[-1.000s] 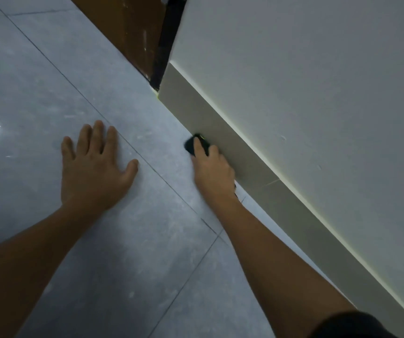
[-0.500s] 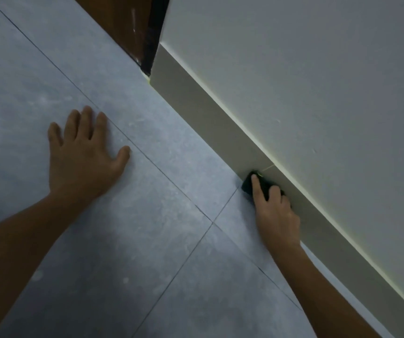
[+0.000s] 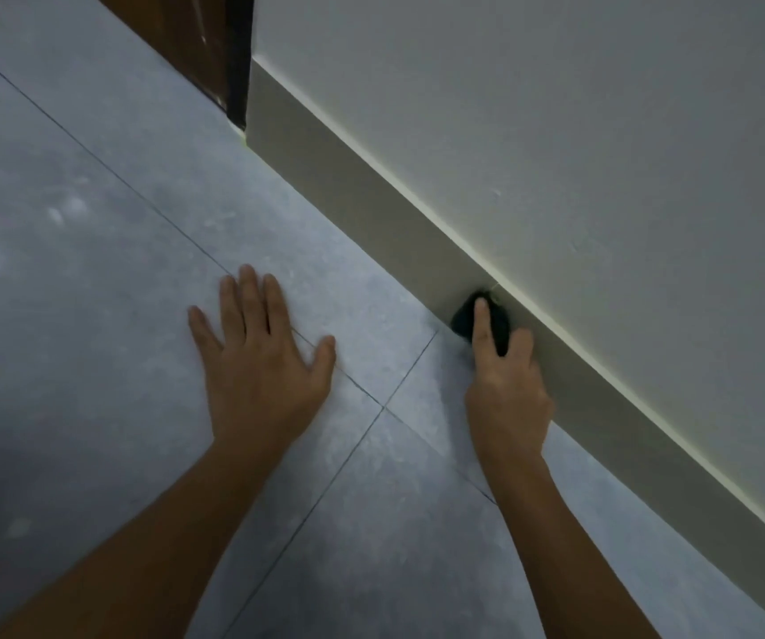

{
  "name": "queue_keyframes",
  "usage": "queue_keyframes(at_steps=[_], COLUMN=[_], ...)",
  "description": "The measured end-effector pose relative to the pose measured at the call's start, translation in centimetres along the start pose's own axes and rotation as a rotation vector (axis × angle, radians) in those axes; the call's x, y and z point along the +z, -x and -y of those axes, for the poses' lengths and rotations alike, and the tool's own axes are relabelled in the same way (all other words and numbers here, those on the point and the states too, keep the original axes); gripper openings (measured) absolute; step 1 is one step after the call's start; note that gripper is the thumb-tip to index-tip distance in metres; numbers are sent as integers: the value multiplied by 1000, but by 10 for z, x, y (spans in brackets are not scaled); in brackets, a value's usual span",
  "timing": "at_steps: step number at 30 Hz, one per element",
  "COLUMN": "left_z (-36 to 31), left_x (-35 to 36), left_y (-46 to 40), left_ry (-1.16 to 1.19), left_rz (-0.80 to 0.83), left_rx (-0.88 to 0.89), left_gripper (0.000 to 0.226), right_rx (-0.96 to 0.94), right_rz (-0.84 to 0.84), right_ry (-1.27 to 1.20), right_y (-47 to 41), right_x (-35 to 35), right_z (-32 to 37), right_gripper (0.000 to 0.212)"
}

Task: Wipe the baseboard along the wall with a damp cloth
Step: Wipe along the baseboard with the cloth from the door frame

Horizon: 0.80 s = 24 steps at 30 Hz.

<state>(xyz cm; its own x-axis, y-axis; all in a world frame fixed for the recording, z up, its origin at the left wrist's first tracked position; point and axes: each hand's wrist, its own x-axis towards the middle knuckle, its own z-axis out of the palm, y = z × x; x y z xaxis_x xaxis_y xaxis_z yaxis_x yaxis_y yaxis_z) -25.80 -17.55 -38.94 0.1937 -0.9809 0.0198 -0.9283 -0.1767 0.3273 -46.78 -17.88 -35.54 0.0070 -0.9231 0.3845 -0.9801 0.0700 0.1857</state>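
So over on the left, the left hand (image 3: 263, 362) is just planted flat on the grey tile floor (image 3: 94, 339), fingers straight and spread, holding nothing. Moving right, the right hand (image 3: 507, 385) has its fingers pressing a dark cloth (image 3: 468, 318) against the baseboard (image 3: 371, 186), right down where it meets the floor. Whether they curl round the cloth, can't tell. Above that is the pale wall (image 3: 555, 108), with a brown door frame (image 3: 196, 39) at the far end.

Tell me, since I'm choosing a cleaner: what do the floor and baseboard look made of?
The floor looks like glossy grey stone-look tile: thin grout lines, a bright glare patch. The baseboard seems matte, painted or tiled; a faint joint shows above the dark cloth, but the material stays unclear.
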Motion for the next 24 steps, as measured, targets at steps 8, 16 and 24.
queue_keyframes(at_steps=[8, 16, 24], left_z=[1, 0, 3], left_x=[11, 4, 7], left_y=[11, 0, 8], left_ry=[-32, -46, -48], left_rz=[34, 16, 17], left_rx=[-29, -24, -30], left_gripper=[84, 86, 86], right_rx=[-50, -92, -63], right_rz=[61, 312, 499], right_ry=[-1, -107, -170], right_y=[11, -13, 28], right_x=[11, 5, 5], right_z=[-9, 19, -51], right_gripper=[72, 65, 58])
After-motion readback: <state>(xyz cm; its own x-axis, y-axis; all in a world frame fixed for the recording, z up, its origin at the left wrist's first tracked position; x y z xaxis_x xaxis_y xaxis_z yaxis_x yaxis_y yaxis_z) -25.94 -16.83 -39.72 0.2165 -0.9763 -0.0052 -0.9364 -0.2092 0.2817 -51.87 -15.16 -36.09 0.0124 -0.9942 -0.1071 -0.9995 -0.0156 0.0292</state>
